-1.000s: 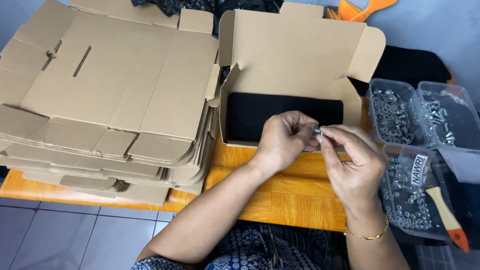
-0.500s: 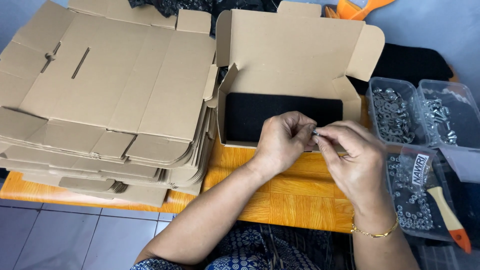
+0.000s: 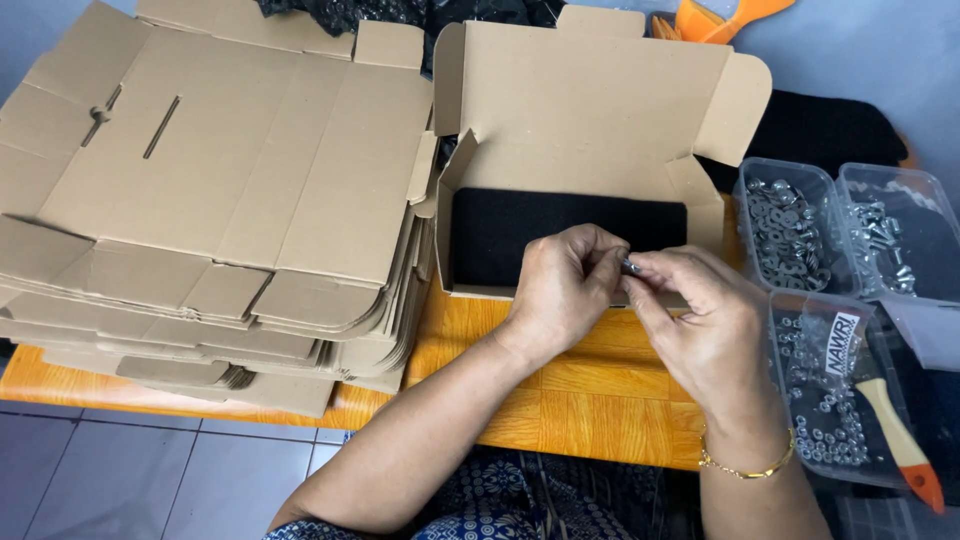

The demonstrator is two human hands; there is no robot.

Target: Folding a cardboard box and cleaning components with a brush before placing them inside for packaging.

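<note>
Small metal fastener (image 3: 631,266) pinched between the fingertips of both hands, just over the front wall of the open cardboard box (image 3: 590,120). Only a short silver end shows; the rest is hidden by the fingers, so bolt, nut or both cannot be told.

Left hand (image 3: 565,285) closed around the piece from the left, fingers curled in tight. Right hand (image 3: 700,325) meets it from the right, thumb and forefinger narrowed on the same piece.

Change over the last second: very little. Both hands sit in the same spot above the box edge, and the fingers have shifted only slightly around the piece. Reads as fine turning or fitting work going on in place, not a carry or a set-down.

Outward: black pad (image 3: 570,235) lies flat in the box floor, nothing on it. Right of the hands, clear plastic tubs of washers (image 3: 790,235), bolts (image 3: 885,245) and nuts (image 3: 830,420), with an orange-handled tool (image 3: 900,445) lying across the nearest tub. Left, a tall stack of flat cardboard blanks (image 3: 220,190). All on an orange wooden table (image 3: 580,400).
</note>
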